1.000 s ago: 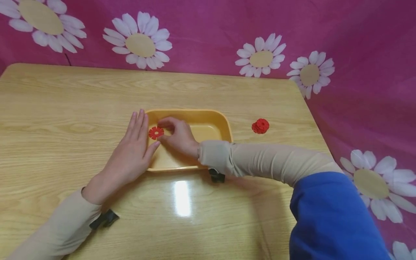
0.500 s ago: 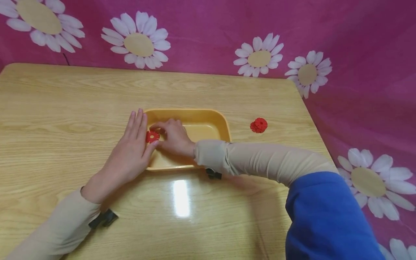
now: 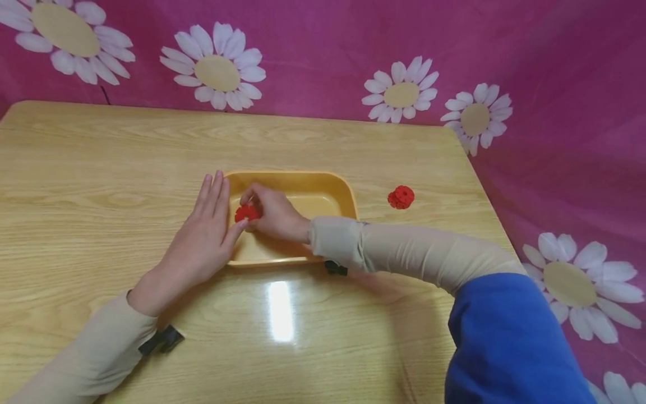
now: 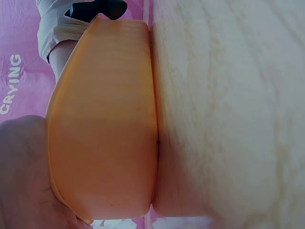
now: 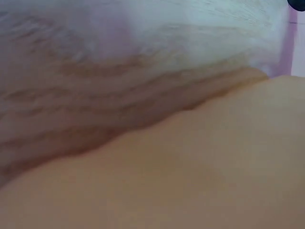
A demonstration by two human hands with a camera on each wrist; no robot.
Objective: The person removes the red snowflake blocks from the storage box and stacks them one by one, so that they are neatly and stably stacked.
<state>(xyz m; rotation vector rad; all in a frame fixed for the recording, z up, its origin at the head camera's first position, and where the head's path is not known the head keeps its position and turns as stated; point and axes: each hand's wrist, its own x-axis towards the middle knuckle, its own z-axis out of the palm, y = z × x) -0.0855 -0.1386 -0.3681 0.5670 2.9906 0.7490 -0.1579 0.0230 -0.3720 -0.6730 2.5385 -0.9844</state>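
Observation:
A yellow-orange plastic basin (image 3: 313,180) stands on the table, with my left hand (image 3: 199,241) laid along its left rim, fingers straight. In the left wrist view that hand (image 4: 21,167) lies at the basin's rim, and the outer wall (image 4: 102,119) fills the middle. Inside the basin's left end, my right hand (image 3: 277,216) pinches a red flower-shaped disc (image 3: 246,213) between thumb and fingers. My left thumb tip is close to the disc; whether it touches cannot be told. The right wrist view is blurred and shows no fingers.
Several more red flower-shaped discs (image 3: 401,197) lie in a small pile to the right of the basin. The wood-grain table (image 3: 101,168) ends at a pink flowered cloth (image 3: 313,56) behind and to the right. A black clip (image 3: 161,340) hangs at the left sleeve.
The red disc first shifted toward my left hand, then slightly back to the right, and now appears tilted in my right fingers. My left hand has stayed at the basin's rim.

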